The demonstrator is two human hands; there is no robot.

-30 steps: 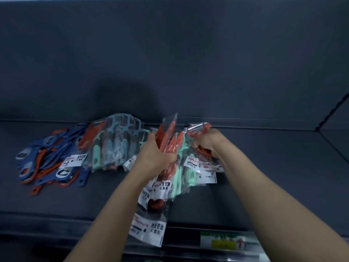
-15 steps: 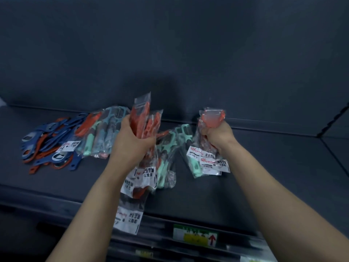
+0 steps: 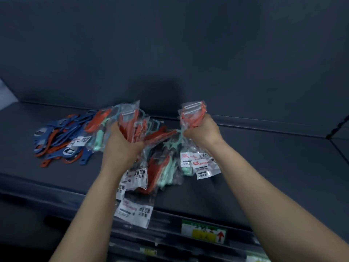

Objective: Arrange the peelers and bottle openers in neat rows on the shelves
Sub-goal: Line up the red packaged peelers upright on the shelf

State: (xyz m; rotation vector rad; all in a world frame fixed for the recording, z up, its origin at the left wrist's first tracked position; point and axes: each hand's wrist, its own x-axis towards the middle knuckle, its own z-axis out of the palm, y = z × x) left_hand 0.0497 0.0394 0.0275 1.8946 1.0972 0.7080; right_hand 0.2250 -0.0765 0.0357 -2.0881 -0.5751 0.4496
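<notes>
**Two Fistfuls of Bagged Peelers Held Over an Unsorted Shelf**

We see the left hand point(image 3: 120, 142) curled tightly round a thick sheaf of orange plastic peelers in clear bags point(image 3: 130, 120). The blade ends point up, and the white label cards hang below the wrist towards the shelf's front edge. The right hand point(image 3: 203, 132) grips a smaller clutch of orange bagged peelers point(image 3: 192, 112) the same way, fist closed, blades uppermost.

Between and beneath the two hands lies a loose heap of mint-green and orange bagged peelers point(image 3: 164, 163), overlapping at mixed angles on the dark grey metal shelf point(image 3: 273, 167). Further left, more bagged peelers with mint handles point(image 3: 98, 137) lie just beside a tangle of flat blue and orange bottle openers point(image 3: 56, 137), unbagged and crossed over one another. A green and yellow price label point(image 3: 204, 233) sits on the front rail.

We judge the sorting to be at an early stage, since no row is yet formed. Three hazards follow.
- **Slipping bags:** The smooth film bags may slide from the overfull left grip, and the lowest-hanging one could drop past the front edge.
- **Remixed colours:** Setting either bundle down on the heap would mix the colours again.
- **Snagged openers:** The openers appear interlocked, so lifting one may drag its neighbours.
</notes>
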